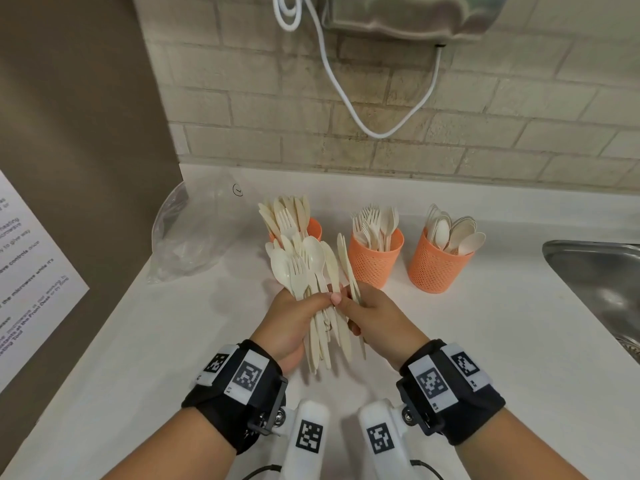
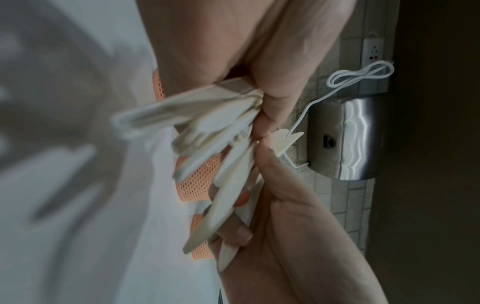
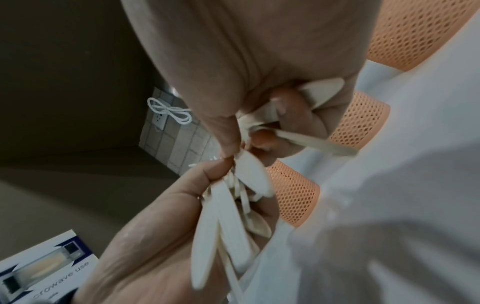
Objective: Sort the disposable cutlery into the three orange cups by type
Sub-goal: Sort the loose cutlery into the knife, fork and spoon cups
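Observation:
My left hand [image 1: 311, 306] grips a mixed bundle of cream spoons, forks and knives [image 1: 308, 268], heads up, above the white counter. My right hand [image 1: 355, 306], touching the bundle's right side, pinches two slim cutlery pieces [image 1: 346, 265] seen edge-on; their type is unclear. Three orange mesh cups stand behind. The left cup [image 1: 314, 228] holds mostly knives and is half hidden by the bundle. The middle cup [image 1: 375, 259] holds forks and the right cup [image 1: 438, 270] holds spoons. The left wrist view shows the bundle's handles [image 2: 207, 117], and the right wrist view shows the pinched pieces [image 3: 314, 142].
A crumpled clear plastic bag [image 1: 194, 233] lies at the counter's back left beside a brown panel with a notice [image 1: 31, 258]. A steel sink [image 1: 602, 282] sits at the right. A metal wall unit [image 1: 398, 15] and a white cable [image 1: 346, 95] hang on the tiled wall.

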Motion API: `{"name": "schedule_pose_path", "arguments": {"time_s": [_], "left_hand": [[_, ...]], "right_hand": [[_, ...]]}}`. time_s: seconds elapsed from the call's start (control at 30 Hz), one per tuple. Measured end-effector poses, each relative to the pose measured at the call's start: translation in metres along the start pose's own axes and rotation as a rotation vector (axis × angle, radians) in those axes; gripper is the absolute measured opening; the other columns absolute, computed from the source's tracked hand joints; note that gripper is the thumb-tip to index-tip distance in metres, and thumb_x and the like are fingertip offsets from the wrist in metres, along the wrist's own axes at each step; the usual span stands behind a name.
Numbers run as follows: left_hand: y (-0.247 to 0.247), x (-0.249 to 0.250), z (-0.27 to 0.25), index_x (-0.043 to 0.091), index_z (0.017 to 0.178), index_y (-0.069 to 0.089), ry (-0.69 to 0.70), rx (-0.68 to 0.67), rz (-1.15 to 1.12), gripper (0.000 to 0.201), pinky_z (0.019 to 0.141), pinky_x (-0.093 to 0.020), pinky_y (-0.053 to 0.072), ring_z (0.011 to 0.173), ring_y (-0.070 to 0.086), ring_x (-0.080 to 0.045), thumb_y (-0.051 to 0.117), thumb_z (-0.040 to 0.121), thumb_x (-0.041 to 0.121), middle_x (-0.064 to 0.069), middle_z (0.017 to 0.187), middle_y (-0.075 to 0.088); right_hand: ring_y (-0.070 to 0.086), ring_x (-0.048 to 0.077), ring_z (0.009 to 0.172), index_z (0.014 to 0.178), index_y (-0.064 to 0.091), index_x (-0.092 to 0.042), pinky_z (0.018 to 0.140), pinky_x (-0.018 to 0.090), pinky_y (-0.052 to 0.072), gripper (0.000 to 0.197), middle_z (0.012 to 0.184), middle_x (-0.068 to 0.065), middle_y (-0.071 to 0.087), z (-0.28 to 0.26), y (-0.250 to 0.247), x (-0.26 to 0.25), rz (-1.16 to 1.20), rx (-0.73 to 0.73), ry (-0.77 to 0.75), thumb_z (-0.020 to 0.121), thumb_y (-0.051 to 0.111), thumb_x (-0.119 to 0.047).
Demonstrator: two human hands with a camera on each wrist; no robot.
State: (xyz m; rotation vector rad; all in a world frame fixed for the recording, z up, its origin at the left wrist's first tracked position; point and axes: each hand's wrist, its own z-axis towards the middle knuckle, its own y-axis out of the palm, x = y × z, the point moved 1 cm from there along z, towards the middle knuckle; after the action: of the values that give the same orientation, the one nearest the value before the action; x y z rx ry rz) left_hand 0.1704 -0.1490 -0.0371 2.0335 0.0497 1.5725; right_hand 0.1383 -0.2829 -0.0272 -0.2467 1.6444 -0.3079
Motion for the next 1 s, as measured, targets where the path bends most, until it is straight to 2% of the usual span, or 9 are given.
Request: {"name": "schedule_pose_path", "arguments": {"time_s": [0.13, 0.2, 0.3, 0.47, 0.6, 0.73, 0.8, 0.9, 1.0], "left_hand": [[-0.003, -0.002, 0.002, -0.003, 0.115, 0.063, -0.02, 0.022, 0.022, 0.028, 0.083, -0.04, 0.056, 0.102, 0.067, -0.034, 0.055, 0.089, -0.006, -0.022, 0.107, 0.069], [-0.004, -0.002, 0.004, -0.001, 0.117, 0.062, -0.034, 0.056, 0.029, 0.028, 0.085, -0.036, 0.054, 0.105, 0.067, -0.029, 0.056, 0.09, -0.004, -0.017, 0.109, 0.07], [-0.007, 0.0, 0.006, 0.003, 0.119, 0.06, -0.041, 0.086, 0.023, 0.03, 0.072, -0.029, 0.056, 0.094, 0.069, -0.018, 0.056, 0.09, -0.003, -0.006, 0.104, 0.073], [-0.01, 0.002, 0.005, 0.004, 0.117, 0.062, -0.036, 0.121, 0.042, 0.03, 0.07, -0.028, 0.049, 0.087, 0.062, -0.015, 0.058, 0.088, 0.0, 0.004, 0.085, 0.073], [-0.009, 0.003, 0.004, 0.002, 0.118, 0.061, -0.046, 0.126, 0.053, 0.03, 0.063, -0.023, 0.051, 0.08, 0.061, -0.012, 0.058, 0.088, 0.0, 0.006, 0.079, 0.071], [-0.008, 0.003, 0.002, 0.007, 0.116, 0.062, -0.052, 0.126, 0.064, 0.027, 0.065, -0.024, 0.053, 0.089, 0.063, -0.014, 0.059, 0.09, 0.004, 0.0, 0.094, 0.07], [-0.007, 0.003, 0.001, 0.006, 0.114, 0.063, -0.063, 0.111, 0.055, 0.025, 0.063, -0.027, 0.053, 0.084, 0.065, -0.016, 0.062, 0.089, 0.008, -0.008, 0.094, 0.066], [-0.006, 0.004, 0.001, 0.005, 0.109, 0.063, -0.094, 0.086, 0.01, 0.018, 0.068, -0.031, 0.054, 0.082, 0.07, -0.014, 0.059, 0.091, 0.008, -0.011, 0.096, 0.067], [-0.004, 0.003, 0.0, 0.01, 0.12, 0.056, -0.097, 0.048, -0.04, 0.029, 0.07, -0.031, 0.057, 0.09, 0.072, -0.016, 0.058, 0.091, 0.006, -0.01, 0.108, 0.068]], "right_hand": [[0.047, 0.0, 0.059, 0.099, 0.061, -0.005, 0.062, 0.016, 0.038, 0.024, 0.068, 0.001, 0.053, -0.001, -0.001, 0.0, -0.009, 0.005, -0.001, 0.098, 0.05, -0.027], [0.049, 0.009, 0.076, 0.11, 0.057, 0.003, 0.073, 0.025, 0.04, 0.034, 0.082, 0.014, 0.055, -0.001, -0.001, 0.004, 0.015, 0.011, 0.022, 0.099, 0.048, -0.028], [0.052, 0.015, 0.076, 0.102, 0.05, 0.005, 0.077, 0.03, 0.043, 0.031, 0.084, 0.007, 0.05, -0.002, -0.003, 0.007, 0.083, 0.03, 0.058, 0.101, 0.044, -0.025], [0.049, 0.014, 0.061, 0.097, 0.051, -0.011, 0.066, 0.027, 0.048, 0.018, 0.076, 0.003, 0.049, -0.005, -0.005, 0.002, 0.333, 0.075, 0.112, 0.103, 0.038, -0.022], [0.033, 0.008, 0.047, 0.093, 0.05, -0.013, 0.048, 0.02, 0.032, 0.025, 0.062, -0.002, 0.038, -0.006, -0.005, 0.001, 0.378, 0.125, 0.123, 0.102, 0.037, -0.033], [0.032, 0.008, 0.046, 0.078, 0.043, -0.014, 0.047, 0.023, 0.03, 0.032, 0.053, -0.007, 0.035, -0.007, -0.007, 0.0, 0.29, 0.112, 0.116, 0.096, 0.048, -0.041], [0.031, 0.01, 0.047, 0.071, 0.04, -0.015, 0.049, 0.024, 0.034, 0.036, 0.05, -0.007, 0.034, -0.007, -0.008, 0.0, 0.298, 0.126, 0.116, 0.098, 0.045, -0.039], [0.034, 0.011, 0.046, 0.073, 0.043, -0.013, 0.048, 0.024, 0.039, 0.036, 0.051, -0.006, 0.034, -0.007, -0.007, -0.001, 0.331, 0.146, 0.117, 0.1, 0.04, -0.038], [0.031, 0.008, 0.044, 0.076, 0.049, -0.013, 0.043, 0.022, 0.029, 0.032, 0.052, -0.006, 0.035, -0.007, -0.007, -0.004, 0.246, 0.13, 0.066, 0.099, 0.044, -0.035]]}}
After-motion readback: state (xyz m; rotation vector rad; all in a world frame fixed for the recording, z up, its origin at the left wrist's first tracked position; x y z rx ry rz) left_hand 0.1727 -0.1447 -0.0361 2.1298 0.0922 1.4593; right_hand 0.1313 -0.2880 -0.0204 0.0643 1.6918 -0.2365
